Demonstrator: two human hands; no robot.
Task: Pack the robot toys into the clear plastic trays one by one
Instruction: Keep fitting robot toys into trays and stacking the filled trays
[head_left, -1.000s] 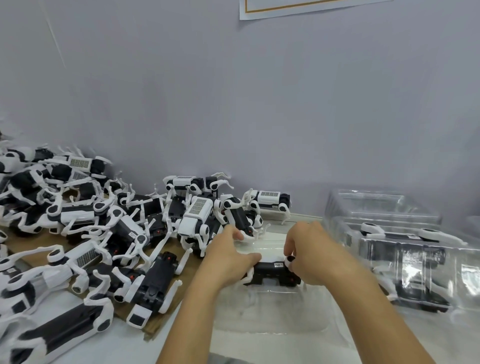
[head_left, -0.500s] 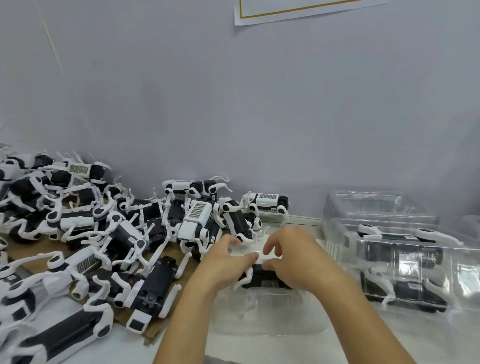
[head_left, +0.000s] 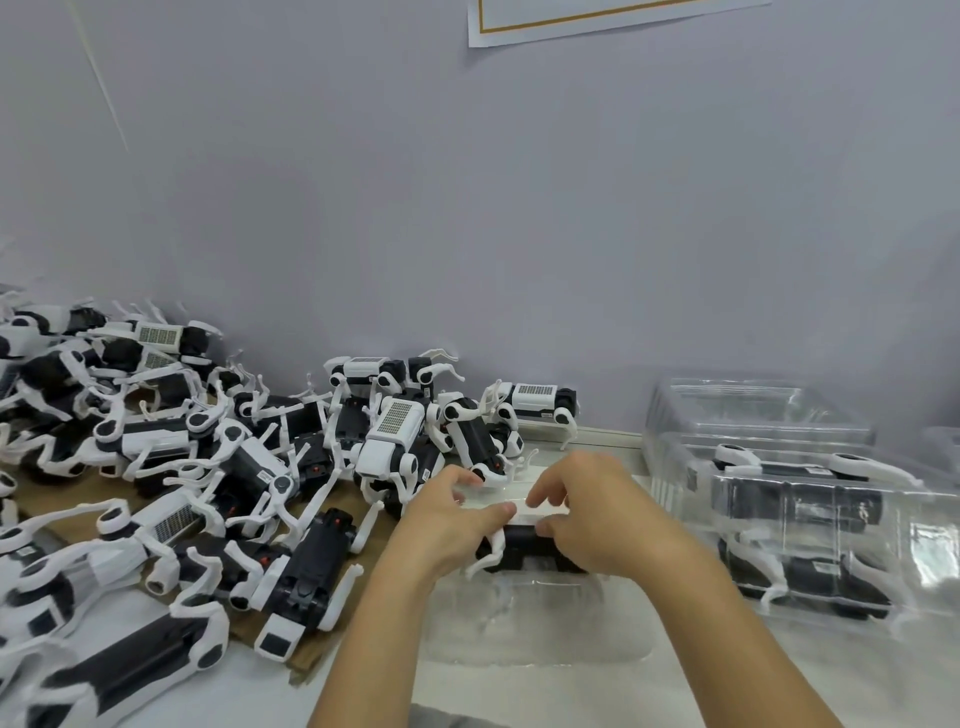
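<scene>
A large heap of black-and-white four-legged plastic robot dog toys (head_left: 218, 467) is sprawling across the left half of the view, lying on their sides and backs on a flat sheet of brown cardboard (head_left: 322, 525) on a pale table (head_left: 571, 691). The heap is reaching from the left edge up to the lilac wall (head_left: 519, 234) behind.

Just right of the heap, at the centre, the person's left hand (head_left: 449, 519) is curling its thumb and fingers around the left end of a single black-bodied robot toy with white legs (head_left: 511, 545). The toy is lying on its side, across the far end of an open clear plastic tray (head_left: 530, 618) sitting on the table in front of the person. Whether the toy is fully seated in the tray's moulded hollow cannot be told.

The right hand (head_left: 597, 512) is gripping the toy's right end, thumb on the near side and bent fingers over the top, so both hands are pinching the same toy from opposite ends.

Further right, a stack of clear plastic trays already holding black-and-white robot toys (head_left: 800, 525) is standing near the wall, apart from the hands. At the top, the lower edge of a white paper sheet with a gold border line (head_left: 597, 18) is hanging on the wall.
</scene>
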